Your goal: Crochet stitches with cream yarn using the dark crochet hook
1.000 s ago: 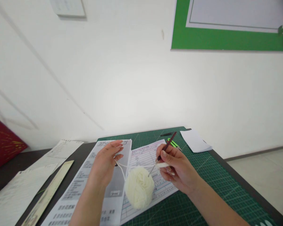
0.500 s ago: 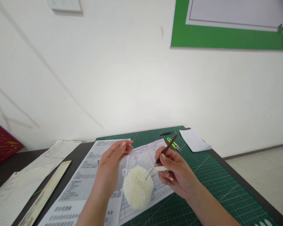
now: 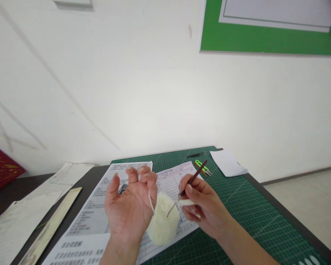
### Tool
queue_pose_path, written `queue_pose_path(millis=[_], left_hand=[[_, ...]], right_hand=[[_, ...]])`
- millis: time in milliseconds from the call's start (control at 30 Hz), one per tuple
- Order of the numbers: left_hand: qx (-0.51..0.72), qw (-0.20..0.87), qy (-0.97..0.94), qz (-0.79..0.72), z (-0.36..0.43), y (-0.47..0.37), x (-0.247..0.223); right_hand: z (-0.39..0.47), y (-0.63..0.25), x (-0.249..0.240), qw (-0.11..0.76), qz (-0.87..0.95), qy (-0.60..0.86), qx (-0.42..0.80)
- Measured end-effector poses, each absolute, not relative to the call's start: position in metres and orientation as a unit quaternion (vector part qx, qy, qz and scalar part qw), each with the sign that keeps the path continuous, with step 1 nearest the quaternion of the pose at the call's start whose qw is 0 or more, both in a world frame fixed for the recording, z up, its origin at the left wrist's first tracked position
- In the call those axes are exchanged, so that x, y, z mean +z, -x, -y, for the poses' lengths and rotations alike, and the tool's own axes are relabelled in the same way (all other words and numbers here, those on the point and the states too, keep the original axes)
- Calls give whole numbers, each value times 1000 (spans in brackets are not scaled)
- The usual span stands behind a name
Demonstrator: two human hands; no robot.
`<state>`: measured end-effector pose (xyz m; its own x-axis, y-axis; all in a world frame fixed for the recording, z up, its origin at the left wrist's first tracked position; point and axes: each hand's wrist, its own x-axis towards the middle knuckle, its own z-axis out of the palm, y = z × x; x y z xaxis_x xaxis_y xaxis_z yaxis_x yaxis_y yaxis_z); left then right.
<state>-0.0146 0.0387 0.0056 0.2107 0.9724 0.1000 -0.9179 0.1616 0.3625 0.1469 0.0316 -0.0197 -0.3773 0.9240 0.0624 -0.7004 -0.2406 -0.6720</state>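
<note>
My left hand [image 3: 131, 202] is raised palm up over the printed sheet [image 3: 91, 206], its fingers apart and curled. A strand of pale yarn passes by its little-finger side. My right hand [image 3: 200, 204] grips a dark-handled crochet hook [image 3: 194, 176] together with a small white crocheted strip [image 3: 186, 202]. The hook's metal shaft points down and left, in front of the cream yarn ball [image 3: 163, 221]. That ball rests on the lined form [image 3: 175, 180], between my hands.
On the green cutting mat [image 3: 245, 206] lie green-handled snips [image 3: 202, 167] and a black tool [image 3: 195, 155]. White paper [image 3: 228, 163] is at the mat's right edge. Handwritten sheets [image 3: 24, 217] and a long pale strip [image 3: 52, 224] lie on the left. A wall stands behind.
My left hand has turned palm up and its fingers have spread, with a yarn strand now beside it. My right hand has barely moved and still grips the hook.
</note>
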Motion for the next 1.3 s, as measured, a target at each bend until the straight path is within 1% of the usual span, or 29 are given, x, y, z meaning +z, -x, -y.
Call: queue_pose_path(millis=[33, 100, 133, 167, 233, 333, 400, 500, 633, 733, 867, 933, 1100, 1233, 1300], left_hand=[[646, 727, -209, -99, -39, 15, 6], [676, 632, -333, -180, -40, 15, 6], [670, 574, -410, -230, -40, 15, 5], [655, 543, -457, -259, -41, 15, 3], [597, 552, -506, -288, -40, 16, -1], [506, 629, -520, -280, -38, 16, -4], [467, 681, -503, -255, -37, 15, -4], [461, 733, -452, -215, -35, 9, -3], [453, 758, -423, -205, -33, 5, -3], [436, 731, -476, -221, -32, 7, -5], [445, 580, -617, -291, -31, 10, -10], [458, 554, -624, -305, -31, 9, -12], [467, 607, -568, -301, -32, 1, -12], [473, 681, -492, -264, -31, -6, -7], [487, 691, -455, -280, -29, -9, -5]], right_hand=[[-31, -146, -20, 528, 315, 177, 769], [-31, -146, -21, 525, 313, 175, 772], [-30, -146, -21, 525, 311, 174, 773], [-30, -146, -22, 526, 308, 172, 774], [-31, -147, -22, 531, 300, 168, 775], [-31, -149, -23, 537, 290, 165, 775], [-31, -149, -24, 536, 288, 162, 777], [-31, -147, -25, 531, 289, 156, 781], [-30, -145, -26, 542, 291, 149, 774], [-31, -145, -26, 556, 294, 148, 764], [-30, -145, -27, 572, 297, 161, 747], [-29, -145, -27, 579, 304, 168, 737], [-28, -141, -27, 587, 311, 182, 725], [-29, -141, -27, 586, 330, 195, 714], [-29, -141, -28, 585, 348, 202, 704]])
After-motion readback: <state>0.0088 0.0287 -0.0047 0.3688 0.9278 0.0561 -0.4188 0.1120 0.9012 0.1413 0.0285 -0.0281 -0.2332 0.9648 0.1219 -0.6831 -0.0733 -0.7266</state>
